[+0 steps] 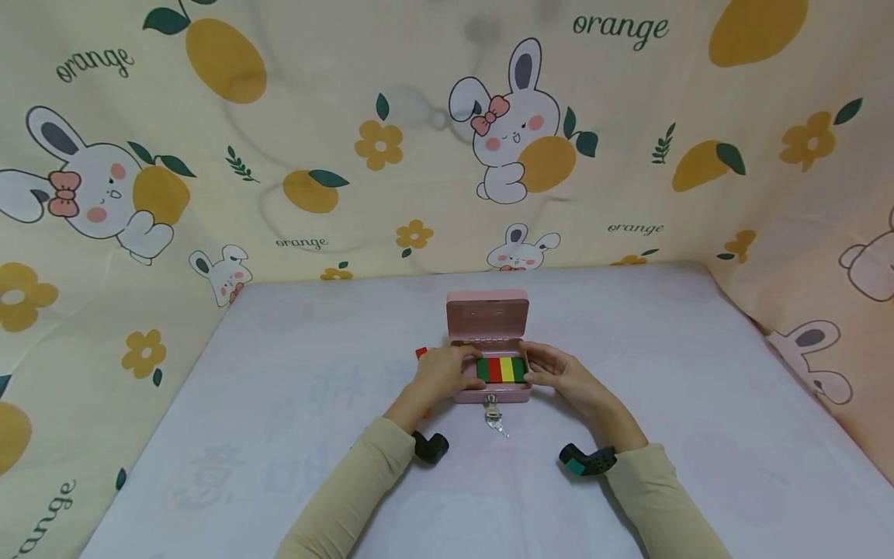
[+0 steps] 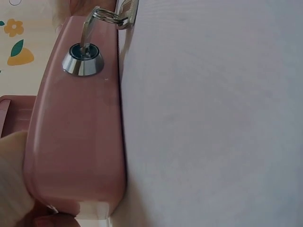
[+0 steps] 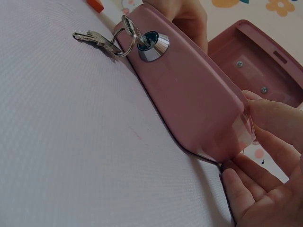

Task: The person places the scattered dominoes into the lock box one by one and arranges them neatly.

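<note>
A pink metal box [image 1: 492, 396] stands with its lid [image 1: 487, 318] raised. Inside lies a row of blocks [image 1: 500, 370] in green, red and yellow. My left hand [image 1: 441, 373] reaches over the box's left end, thumb and a finger inside beside the row; I cannot tell whether they pinch a block. My right hand [image 1: 569, 382] grips the right end. In the right wrist view its thumb [image 3: 274, 113] lies at the rim and other fingers [image 3: 246, 184] curl at the outside of the end wall. A key sits in the front lock [image 3: 154, 46].
From the lock hangs a ring with more keys [image 3: 97, 41] over the white table cover [image 1: 279, 466]. A small red piece [image 1: 421, 352] shows left of the box, partly behind my left hand. A printed cloth [image 1: 419, 116] with rabbits and oranges hangs behind the table.
</note>
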A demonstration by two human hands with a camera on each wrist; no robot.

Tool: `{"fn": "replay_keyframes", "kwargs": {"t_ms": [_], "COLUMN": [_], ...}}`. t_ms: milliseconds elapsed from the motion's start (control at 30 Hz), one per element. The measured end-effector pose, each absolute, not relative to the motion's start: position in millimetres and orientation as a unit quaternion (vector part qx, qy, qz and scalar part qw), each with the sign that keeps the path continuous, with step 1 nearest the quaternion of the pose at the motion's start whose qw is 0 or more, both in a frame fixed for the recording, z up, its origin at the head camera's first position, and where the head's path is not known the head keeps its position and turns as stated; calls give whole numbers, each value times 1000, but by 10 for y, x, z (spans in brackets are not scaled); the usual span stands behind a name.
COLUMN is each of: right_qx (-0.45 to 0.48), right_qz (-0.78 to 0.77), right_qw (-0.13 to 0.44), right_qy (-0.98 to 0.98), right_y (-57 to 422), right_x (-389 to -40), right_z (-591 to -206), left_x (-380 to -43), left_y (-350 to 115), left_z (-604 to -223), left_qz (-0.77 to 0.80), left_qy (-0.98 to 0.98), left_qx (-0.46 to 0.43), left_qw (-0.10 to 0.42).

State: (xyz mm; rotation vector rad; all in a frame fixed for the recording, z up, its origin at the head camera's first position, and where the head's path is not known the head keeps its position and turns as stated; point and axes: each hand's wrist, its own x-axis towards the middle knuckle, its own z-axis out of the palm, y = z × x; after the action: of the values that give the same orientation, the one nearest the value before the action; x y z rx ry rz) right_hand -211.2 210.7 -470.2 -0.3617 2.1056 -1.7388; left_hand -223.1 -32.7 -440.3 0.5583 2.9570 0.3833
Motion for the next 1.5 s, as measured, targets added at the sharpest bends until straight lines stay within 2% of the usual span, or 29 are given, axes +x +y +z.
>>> {"fn": "replay_keyframes", "kwargs": {"t_ms": [933,1500], "right_qx": [-108,-118], "right_qz": [-611,-620], "right_qw": [193,193], "right_qy": [760,752], "right_y": [2092,2097], "right_x": [-2112,-2115], "right_z": [-4705,-4703], "left_x": [-2243,-2215], "left_y": [-402,-516], "left_z": [-4406,-4367], "left_qz": [183,259], "left_qy": [960,937], "left_qx": [200,226], "left_qw": [70,52]}}
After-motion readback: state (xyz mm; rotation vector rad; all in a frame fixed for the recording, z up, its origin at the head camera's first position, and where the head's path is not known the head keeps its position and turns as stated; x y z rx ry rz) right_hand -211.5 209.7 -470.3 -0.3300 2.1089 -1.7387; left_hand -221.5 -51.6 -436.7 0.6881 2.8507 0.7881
